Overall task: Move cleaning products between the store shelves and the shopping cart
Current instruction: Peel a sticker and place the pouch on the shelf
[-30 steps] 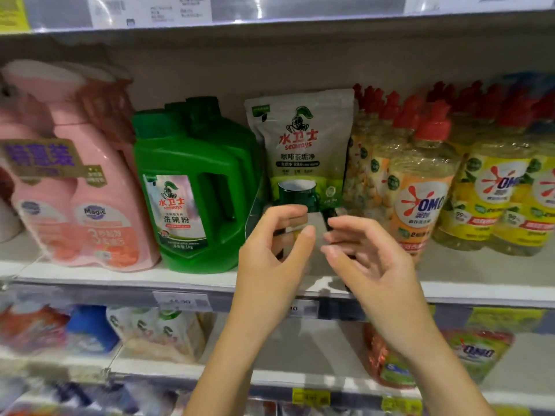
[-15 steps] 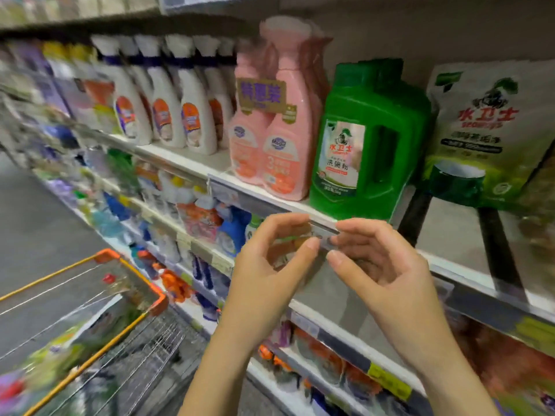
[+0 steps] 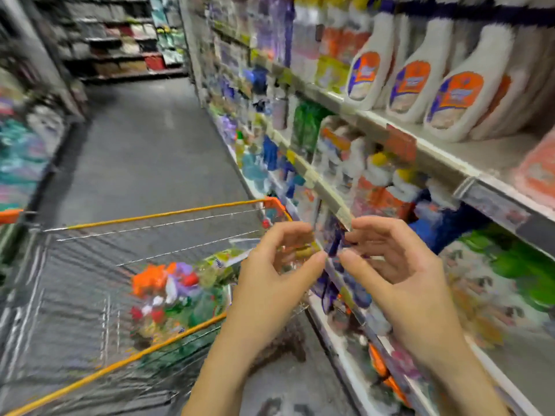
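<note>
Head view: left hand (image 3: 270, 283), right hand (image 3: 399, 286) loosely curled, empty; orange-rimmed cart (image 3: 168, 216) holds blurred colourful packs (image 3: 168, 291).

Nothing legible (bottle labels (image 3: 459, 99) blurred).

Lower left: wire shopping cart (image 3: 168, 216) with orange-yellow rim, holding a blurred heap of colourful cleaning products (image 3: 168, 289) toward its right side. Along the right: stocked store shelves (image 3: 444, 150), white bottles (image 3: 456, 100) with orange-and-blue labels upright at upper right.
</note>
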A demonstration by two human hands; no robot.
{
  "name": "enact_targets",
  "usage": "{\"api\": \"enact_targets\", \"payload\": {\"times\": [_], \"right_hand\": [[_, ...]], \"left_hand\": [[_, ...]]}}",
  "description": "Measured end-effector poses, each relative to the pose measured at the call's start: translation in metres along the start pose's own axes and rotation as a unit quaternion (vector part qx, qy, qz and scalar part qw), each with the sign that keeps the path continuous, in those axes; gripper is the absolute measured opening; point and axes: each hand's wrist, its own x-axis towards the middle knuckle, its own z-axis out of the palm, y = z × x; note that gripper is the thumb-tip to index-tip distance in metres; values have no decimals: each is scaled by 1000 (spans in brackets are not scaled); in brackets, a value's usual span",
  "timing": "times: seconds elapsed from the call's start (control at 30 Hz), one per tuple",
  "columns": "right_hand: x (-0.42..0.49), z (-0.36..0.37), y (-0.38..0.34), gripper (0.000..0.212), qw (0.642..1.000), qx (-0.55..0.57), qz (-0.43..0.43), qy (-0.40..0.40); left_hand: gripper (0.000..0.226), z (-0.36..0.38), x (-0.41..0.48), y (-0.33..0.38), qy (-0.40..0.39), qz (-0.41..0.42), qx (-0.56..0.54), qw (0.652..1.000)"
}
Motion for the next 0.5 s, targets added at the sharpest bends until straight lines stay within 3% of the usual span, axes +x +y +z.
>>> {"api": "enact_targets", "payload": {"times": [0.23, 0.5], "right_hand": [[58, 105, 48, 30, 997, 19, 45, -64], [113, 155, 122, 29, 982, -2, 161, -99]], "left_hand": [[30, -109, 38, -34, 78, -31, 13, 996], [38, -168, 74, -100, 164, -98, 35, 981]]}}
